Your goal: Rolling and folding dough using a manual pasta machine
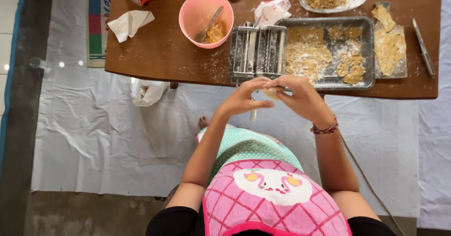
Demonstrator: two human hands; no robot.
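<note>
- The left hand (244,96) and right hand (297,95) meet just below the desk (164,53) edge, fingertips pressed together.
- Both pinch a small dough lump (271,92), which sits between them at the right hand's 9 o'clock.
- The pasta roller (257,52) stands at the hands' 12 o'clock, on the desk edge.
- A floured tray (329,53) of dough pieces touches the roller at its 3 o'clock.
- A pink bowl (206,17) with a spoon lies at the roller's 10 o'clock.

Both hands (275,95) raised together, fingertips meeting, seemingly pinching, forearms angled inward
</note>
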